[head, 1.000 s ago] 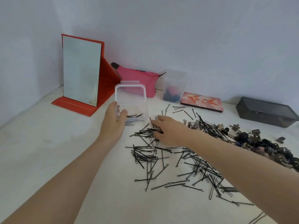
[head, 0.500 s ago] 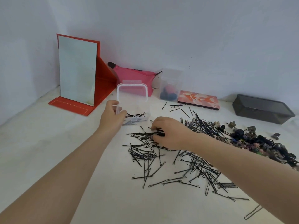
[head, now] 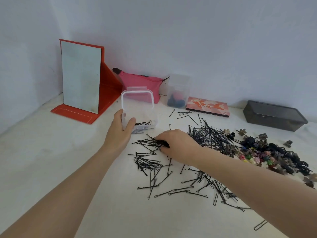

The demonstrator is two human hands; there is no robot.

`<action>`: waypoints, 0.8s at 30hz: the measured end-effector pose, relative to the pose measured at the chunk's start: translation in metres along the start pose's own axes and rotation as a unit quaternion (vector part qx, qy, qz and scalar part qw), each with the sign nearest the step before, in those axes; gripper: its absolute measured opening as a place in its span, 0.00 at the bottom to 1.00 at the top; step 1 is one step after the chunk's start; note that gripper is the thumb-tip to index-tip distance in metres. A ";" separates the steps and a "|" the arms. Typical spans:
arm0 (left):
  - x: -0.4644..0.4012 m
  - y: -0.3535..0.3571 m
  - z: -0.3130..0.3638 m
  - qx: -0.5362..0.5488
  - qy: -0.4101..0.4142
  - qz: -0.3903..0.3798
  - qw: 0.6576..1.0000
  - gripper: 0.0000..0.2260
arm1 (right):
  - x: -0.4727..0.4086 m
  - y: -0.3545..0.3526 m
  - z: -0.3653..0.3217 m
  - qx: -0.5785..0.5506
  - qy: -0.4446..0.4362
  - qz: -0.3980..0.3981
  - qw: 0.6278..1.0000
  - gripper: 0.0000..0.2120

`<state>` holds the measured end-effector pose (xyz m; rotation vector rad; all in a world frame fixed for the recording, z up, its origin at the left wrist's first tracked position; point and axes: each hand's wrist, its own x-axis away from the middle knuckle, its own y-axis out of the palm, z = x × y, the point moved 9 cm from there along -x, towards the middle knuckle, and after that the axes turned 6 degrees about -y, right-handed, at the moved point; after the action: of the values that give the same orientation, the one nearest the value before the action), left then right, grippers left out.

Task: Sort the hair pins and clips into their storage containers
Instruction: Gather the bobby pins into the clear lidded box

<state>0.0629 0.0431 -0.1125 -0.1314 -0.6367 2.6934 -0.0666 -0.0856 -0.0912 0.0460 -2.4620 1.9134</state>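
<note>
The pins point(head: 171, 162) lie loose in a wide scatter across the white counter point(head: 51, 160), thickest in the middle and thinning toward the near edge. Only a thin layer of them sits in the clear box point(head: 139, 115), which stands open with its lid point(head: 137, 98) hinged up at the back. The left hand point(head: 120, 133) is wrapped around the box's near left corner, thumb on the front wall and fingers behind, steadying it. The right hand point(head: 176, 145) is closed over a bundle of pins just right of the box, fingertips pinching them against the counter.

To the right, touching the pins' far edge, the clips point(head: 267, 153) are heaped in a dark and coloured pile; none appear to be put away. A closed grey box point(head: 274, 115) stands behind them by the wall, perhaps meant for them.

By my reckoning the job is barely begun: a few pins boxed, most left, every clip still out.

Along the wall stand a red mirror point(head: 80, 78), a pink pouch point(head: 140, 83), a small clear tub point(head: 178, 93) with dark things inside, and a patterned flat case point(head: 207, 107).
</note>
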 end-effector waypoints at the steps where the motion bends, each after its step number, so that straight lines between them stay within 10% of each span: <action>1: 0.000 0.000 0.000 0.002 0.000 0.002 1.000 0.27 | -0.001 0.000 -0.001 0.011 0.002 0.005 1.000 0.15; 24: 0.015 0.005 0.001 -0.052 0.050 -0.015 0.997 0.27 | 0.008 0.000 0.001 0.029 0.000 -0.055 0.998 0.14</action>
<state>0.0476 0.0439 -0.1140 -0.2796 -0.7412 2.6064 -0.0743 -0.0870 -0.0909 0.1787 -2.3489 1.9393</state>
